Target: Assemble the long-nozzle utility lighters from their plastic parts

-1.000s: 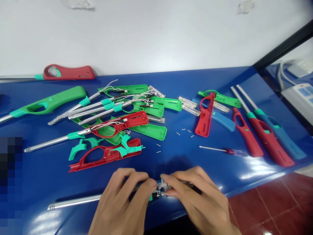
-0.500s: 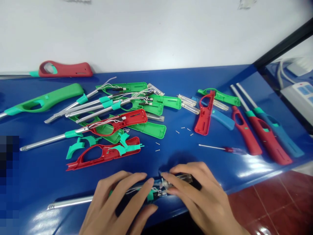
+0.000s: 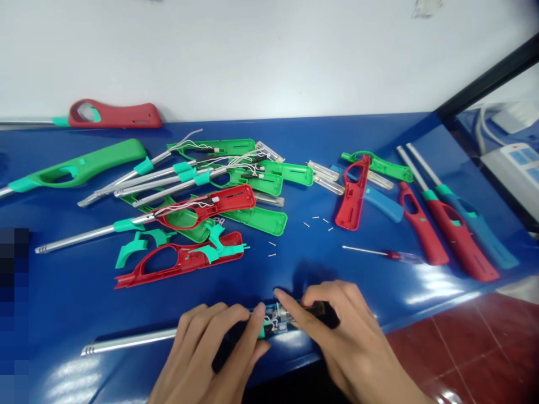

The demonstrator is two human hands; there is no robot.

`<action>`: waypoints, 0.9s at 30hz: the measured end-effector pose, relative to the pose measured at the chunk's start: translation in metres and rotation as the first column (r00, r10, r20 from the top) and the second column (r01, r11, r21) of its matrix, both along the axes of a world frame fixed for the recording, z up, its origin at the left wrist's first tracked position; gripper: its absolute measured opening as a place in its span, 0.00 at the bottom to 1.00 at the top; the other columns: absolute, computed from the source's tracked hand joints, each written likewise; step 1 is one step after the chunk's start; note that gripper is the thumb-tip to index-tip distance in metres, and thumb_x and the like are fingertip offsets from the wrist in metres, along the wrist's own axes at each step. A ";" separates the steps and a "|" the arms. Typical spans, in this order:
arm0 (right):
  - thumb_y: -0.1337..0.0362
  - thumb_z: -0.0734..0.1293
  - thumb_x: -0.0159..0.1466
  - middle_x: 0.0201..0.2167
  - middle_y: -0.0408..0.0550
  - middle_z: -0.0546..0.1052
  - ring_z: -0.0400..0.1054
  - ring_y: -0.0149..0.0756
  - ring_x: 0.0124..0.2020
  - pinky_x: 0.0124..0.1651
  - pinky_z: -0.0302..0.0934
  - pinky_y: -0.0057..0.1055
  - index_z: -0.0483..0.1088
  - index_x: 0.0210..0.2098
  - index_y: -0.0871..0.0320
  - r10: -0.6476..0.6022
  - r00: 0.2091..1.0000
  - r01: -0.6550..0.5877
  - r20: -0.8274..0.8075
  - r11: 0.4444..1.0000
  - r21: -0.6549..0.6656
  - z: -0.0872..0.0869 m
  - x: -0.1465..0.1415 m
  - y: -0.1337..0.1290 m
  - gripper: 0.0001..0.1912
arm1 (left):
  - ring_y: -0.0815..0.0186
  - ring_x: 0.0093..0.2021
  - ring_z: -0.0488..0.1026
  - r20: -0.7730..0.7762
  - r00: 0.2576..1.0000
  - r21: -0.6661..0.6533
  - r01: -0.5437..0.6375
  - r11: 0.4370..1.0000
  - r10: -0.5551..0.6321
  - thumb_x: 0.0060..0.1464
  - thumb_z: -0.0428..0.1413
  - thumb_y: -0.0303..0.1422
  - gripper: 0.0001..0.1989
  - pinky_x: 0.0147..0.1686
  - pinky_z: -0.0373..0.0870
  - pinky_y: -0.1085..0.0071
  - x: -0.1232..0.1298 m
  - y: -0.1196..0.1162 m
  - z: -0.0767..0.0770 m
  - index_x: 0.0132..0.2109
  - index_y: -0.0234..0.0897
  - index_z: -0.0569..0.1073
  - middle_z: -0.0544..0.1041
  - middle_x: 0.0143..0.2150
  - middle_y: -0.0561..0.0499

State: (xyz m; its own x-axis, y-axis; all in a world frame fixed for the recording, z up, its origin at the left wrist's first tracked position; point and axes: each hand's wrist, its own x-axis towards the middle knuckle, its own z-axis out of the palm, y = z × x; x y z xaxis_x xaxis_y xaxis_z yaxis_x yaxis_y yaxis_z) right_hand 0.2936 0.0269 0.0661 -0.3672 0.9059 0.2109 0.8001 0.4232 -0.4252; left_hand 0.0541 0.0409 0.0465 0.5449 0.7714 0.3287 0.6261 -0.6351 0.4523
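A taken-apart gas lighter point(image 3: 132, 343) lies near the table's front edge, its metal tube pointing left. White wires point(image 3: 272, 321) and a teal part show between my hands, over what looks like a blue casing half. My left hand point(image 3: 210, 342) is closed over the middle of the lighter, index finger beside the wires. My right hand point(image 3: 337, 322) pinches the clear fuel tank point(image 3: 287, 312) at the lighter's right end. My fingers hide much of the handle.
Red and green casing halves point(image 3: 179, 261) with metal tubes and wires lie at centre-left. Small screws point(image 3: 306, 224), a screwdriver point(image 3: 393, 256) and clear fuel tanks point(image 3: 328, 183) lie farther right. Whole lighters point(image 3: 465, 241) rest at the right edge. A white wall point(image 3: 273, 62) stands behind.
My left hand has shifted slightly right along the lighter, its fingers drawn closer together. My right hand's fingers have curled a little more around the tank.
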 end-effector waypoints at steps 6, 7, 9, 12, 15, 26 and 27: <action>0.78 0.62 0.73 0.44 0.49 0.78 0.68 0.38 0.49 0.52 0.65 0.37 0.77 0.56 0.58 0.022 0.978 -0.010 -0.208 0.998 0.056 -0.008 0.004 -0.004 0.18 | 0.62 0.48 0.73 -0.128 0.992 0.125 0.037 0.991 -0.021 0.71 0.55 0.28 0.14 0.53 0.66 0.62 -0.009 0.002 -0.001 0.59 0.37 0.78 0.81 0.48 0.50; 0.78 0.63 0.73 0.45 0.49 0.79 0.68 0.38 0.50 0.53 0.65 0.37 0.77 0.55 0.59 0.023 0.977 -0.009 -0.214 0.998 0.067 -0.009 0.004 -0.005 0.17 | 0.62 0.49 0.74 -0.160 0.987 0.149 0.056 0.987 -0.032 0.70 0.56 0.28 0.14 0.53 0.67 0.62 -0.011 0.001 -0.002 0.59 0.38 0.77 0.82 0.49 0.51; 0.77 0.64 0.73 0.45 0.48 0.80 0.69 0.38 0.51 0.53 0.66 0.37 0.78 0.55 0.59 0.011 0.979 0.006 -0.205 0.996 0.086 -0.010 0.004 -0.005 0.17 | 0.62 0.49 0.76 -0.211 0.976 0.186 0.094 0.978 -0.054 0.68 0.58 0.28 0.15 0.54 0.69 0.63 -0.016 -0.002 -0.005 0.60 0.38 0.77 0.83 0.52 0.51; 0.75 0.64 0.75 0.43 0.47 0.81 0.70 0.35 0.48 0.51 0.67 0.34 0.80 0.53 0.58 -0.007 0.978 0.030 -0.208 0.994 0.107 -0.007 0.002 -0.003 0.15 | 0.62 0.50 0.78 -0.222 0.974 0.215 0.091 0.972 -0.042 0.68 0.59 0.28 0.16 0.53 0.71 0.64 -0.018 -0.006 -0.008 0.61 0.37 0.77 0.83 0.53 0.50; 0.72 0.63 0.76 0.43 0.45 0.82 0.71 0.33 0.46 0.49 0.68 0.33 0.80 0.53 0.56 -0.023 0.982 0.045 -0.188 0.993 0.111 -0.004 0.001 -0.001 0.15 | 0.61 0.49 0.77 -0.211 0.977 0.206 0.070 0.976 -0.025 0.69 0.57 0.29 0.17 0.54 0.69 0.62 -0.015 -0.007 -0.009 0.62 0.39 0.76 0.82 0.53 0.49; 0.69 0.60 0.79 0.42 0.44 0.82 0.72 0.30 0.45 0.49 0.67 0.28 0.81 0.51 0.55 -0.036 0.985 0.050 -0.167 0.995 0.081 0.003 0.005 0.000 0.17 | 0.59 0.50 0.71 -0.119 0.993 0.067 0.025 0.997 -0.017 0.68 0.57 0.26 0.18 0.56 0.63 0.58 -0.013 -0.012 -0.014 0.62 0.42 0.77 0.76 0.54 0.46; 0.68 0.59 0.79 0.42 0.44 0.82 0.72 0.30 0.46 0.49 0.67 0.28 0.81 0.51 0.56 -0.031 0.986 0.044 -0.164 0.996 0.074 0.004 0.006 0.000 0.17 | 0.59 0.50 0.70 -0.122 0.992 0.072 0.033 0.997 -0.024 0.68 0.57 0.27 0.17 0.56 0.63 0.59 -0.013 -0.011 -0.014 0.61 0.42 0.77 0.76 0.54 0.46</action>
State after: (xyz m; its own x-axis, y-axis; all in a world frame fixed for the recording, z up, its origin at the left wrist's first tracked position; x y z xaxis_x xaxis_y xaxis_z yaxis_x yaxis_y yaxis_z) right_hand 0.2997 0.0269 0.0705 -0.2882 0.8972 0.3346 0.7391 0.4305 -0.5180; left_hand 0.0411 0.0299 0.0324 0.6055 0.7311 0.3143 0.6548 -0.6822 0.3254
